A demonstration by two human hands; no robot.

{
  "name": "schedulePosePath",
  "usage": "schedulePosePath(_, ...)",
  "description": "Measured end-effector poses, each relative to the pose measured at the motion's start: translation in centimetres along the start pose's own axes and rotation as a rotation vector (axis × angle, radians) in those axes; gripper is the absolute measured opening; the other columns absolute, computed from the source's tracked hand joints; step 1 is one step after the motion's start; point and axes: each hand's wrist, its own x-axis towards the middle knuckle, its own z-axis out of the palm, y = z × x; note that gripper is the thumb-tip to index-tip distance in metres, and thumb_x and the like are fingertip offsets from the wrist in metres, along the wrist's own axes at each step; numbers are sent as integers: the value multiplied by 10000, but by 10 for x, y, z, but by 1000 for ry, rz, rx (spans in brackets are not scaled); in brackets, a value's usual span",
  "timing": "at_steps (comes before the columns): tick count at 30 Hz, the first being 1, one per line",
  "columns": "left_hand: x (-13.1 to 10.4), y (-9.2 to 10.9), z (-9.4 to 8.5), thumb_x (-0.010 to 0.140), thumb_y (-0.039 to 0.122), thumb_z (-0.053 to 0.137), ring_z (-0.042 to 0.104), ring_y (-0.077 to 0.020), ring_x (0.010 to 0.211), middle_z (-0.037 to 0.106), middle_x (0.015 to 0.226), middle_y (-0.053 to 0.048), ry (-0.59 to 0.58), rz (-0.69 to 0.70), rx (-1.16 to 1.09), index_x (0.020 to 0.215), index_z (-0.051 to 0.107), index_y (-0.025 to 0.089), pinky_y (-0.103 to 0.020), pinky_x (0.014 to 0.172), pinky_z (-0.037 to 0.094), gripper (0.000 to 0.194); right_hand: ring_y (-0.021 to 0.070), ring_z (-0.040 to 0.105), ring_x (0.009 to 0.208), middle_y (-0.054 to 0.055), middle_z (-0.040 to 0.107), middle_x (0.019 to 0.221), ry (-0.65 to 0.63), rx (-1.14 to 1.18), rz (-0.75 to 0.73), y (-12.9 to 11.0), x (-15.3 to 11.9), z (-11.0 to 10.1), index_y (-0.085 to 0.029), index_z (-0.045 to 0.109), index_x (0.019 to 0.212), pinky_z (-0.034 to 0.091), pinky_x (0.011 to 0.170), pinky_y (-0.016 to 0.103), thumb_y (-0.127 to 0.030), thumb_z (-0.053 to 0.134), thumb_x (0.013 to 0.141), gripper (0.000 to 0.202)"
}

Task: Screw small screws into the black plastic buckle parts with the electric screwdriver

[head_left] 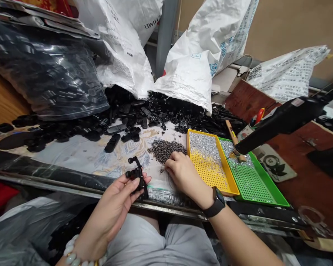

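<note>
My left hand point(124, 194), with a beaded bracelet at the wrist, is closed round a black plastic part point(138, 175) with rounded knobs, held over the table's front edge. My right hand point(181, 173), wearing a black watch, reaches down to the near edge of a pile of small dark metal pieces point(166, 149). Its fingers are bent together; whatever is between the fingertips is too small to make out. Just right of it lies a yellow tray point(234, 190) with small silver pieces, and beside that a green tray point(283, 201) with similar pieces.
Black plastic parts point(116, 142) are heaped along the back, below white sacks point(188, 66). A clear bag point(69, 81) of black pieces stands at the left. A black power tool point(283, 122) slants over the green tray, near a wooden-handled hammer or brush point(231, 133).
</note>
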Motion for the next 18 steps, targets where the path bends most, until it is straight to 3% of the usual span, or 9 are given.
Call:
schedulePosePath(7,1,0,0,784,226,629,614,-155,926,660,1015,-82,3,4,43,961,629,144,-187,728,522,194,185,451,808,73,544,899,-24,-75,-132,-10,6,4,-173,598,819,316,662,304,-159,482,881,132)
schedulePosePath(12,3,-3,-2,783,244,633,603,-155,953,653,1028,-82,4,1,39,973,621,143,-184,749,516,215,193,491,799,74,584,868,5,-14,-20,-10,10,9,-144,577,841,380,712,313,-177,483,879,106)
schedulePosePath(18,4,-4,-4,784,243,630,603,-149,932,659,1001,-90,21,16,36,964,619,142,-179,736,519,207,184,500,809,71,590,867,139,75,105,-2,-1,1,-140,572,945,409,739,291,-75,411,886,183)
